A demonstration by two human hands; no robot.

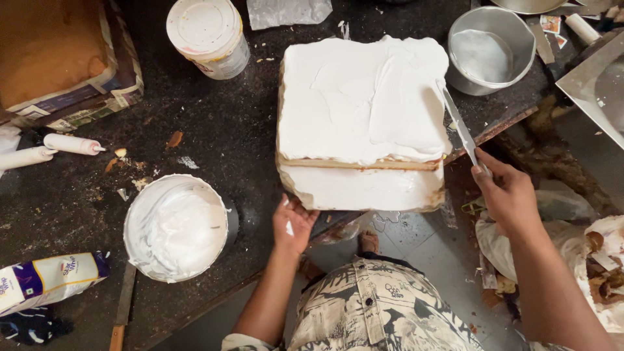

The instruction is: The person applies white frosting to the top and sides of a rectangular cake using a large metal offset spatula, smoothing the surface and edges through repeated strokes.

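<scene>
A large square layered cake (361, 104) covered in white cream sits at the edge of a dark counter (214, 130). My right hand (510, 192) grips a long metal palette knife (458, 127), whose blade rests against the cake's right side. My left hand (292, 224) is open, its fingers touching the cake's front left corner, with cream on a finger. A brown sponge layer shows along the front face.
A bowl of white cream (175, 227) stands left of my left hand. A white lidded tub (208, 36) and a steel pot (487, 49) are behind. A brown cake in a paper-lined tray (62, 58) sits far left, with piping bags (45, 149) below.
</scene>
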